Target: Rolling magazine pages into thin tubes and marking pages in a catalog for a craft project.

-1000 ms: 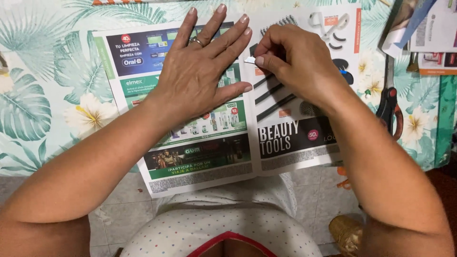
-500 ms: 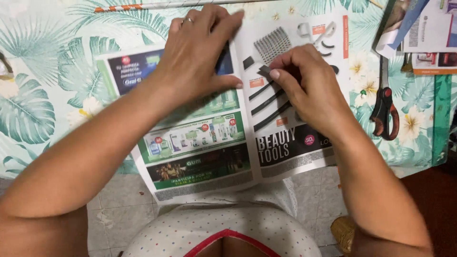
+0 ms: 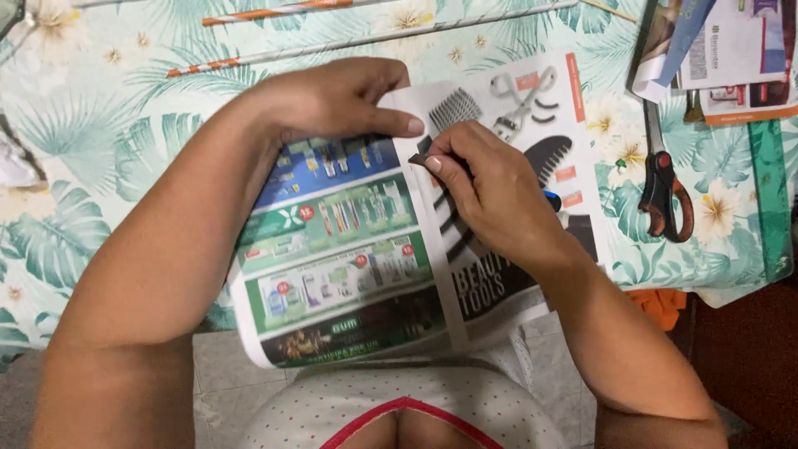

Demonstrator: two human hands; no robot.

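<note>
Here, left hand (image 3: 332, 100) pressed on the top edge of an open catalogue (image 3: 357, 249), fingers curled, thumb flat across the fold. Right hand (image 3: 490, 187) just beside that thumb, fingers pinched shut on the page's corner. Well right of those fingers, scissors (image 3: 663, 187) on the floral tabletop (image 3: 91, 166).

Two hands: left hand (image 3: 332, 100), right hand (image 3: 490, 187); one catalogue (image 3: 349, 258); one scissors (image 3: 662, 187); two paper straws (image 3: 274, 12).
</note>
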